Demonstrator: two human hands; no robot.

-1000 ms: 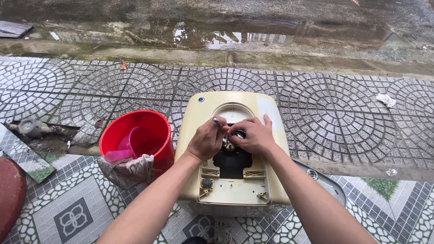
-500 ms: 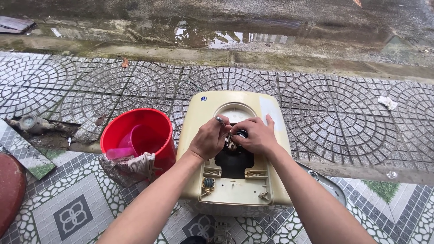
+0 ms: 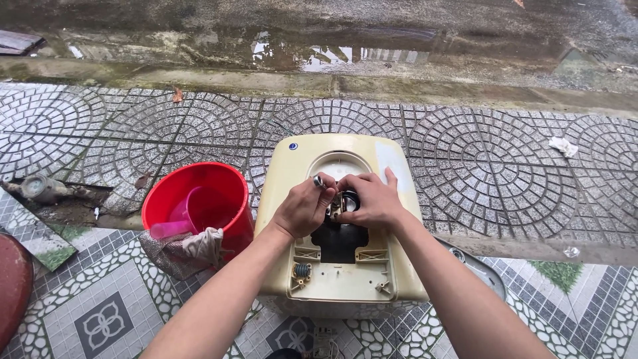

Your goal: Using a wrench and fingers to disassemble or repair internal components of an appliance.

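A cream boxy appliance housing (image 3: 292, 193) lies flat on the patterned pavement, with a dark opening (image 3: 339, 240) in its middle. My left hand (image 3: 304, 210) is closed around a small metal tool (image 3: 318, 180) at the top edge of that opening. My right hand (image 3: 373, 199) sits right beside it, fingers curled over a dark metal fitting (image 3: 346, 201) inside the opening, thumb pointing up. The two hands touch each other. What lies under the fingers is hidden.
A red bucket (image 3: 174, 194) stands just left of the housing, with a pink scoop (image 3: 189, 213) inside and a rag and glove (image 3: 186, 249) draped over its rim. Wet concrete with puddles (image 3: 345, 56) runs beyond the paving. A grey lid-like object (image 3: 475, 266) lies at the right.
Both hands stay at the same spot on the opening, with only slight shifts of the fingers. The view has drifted a little.
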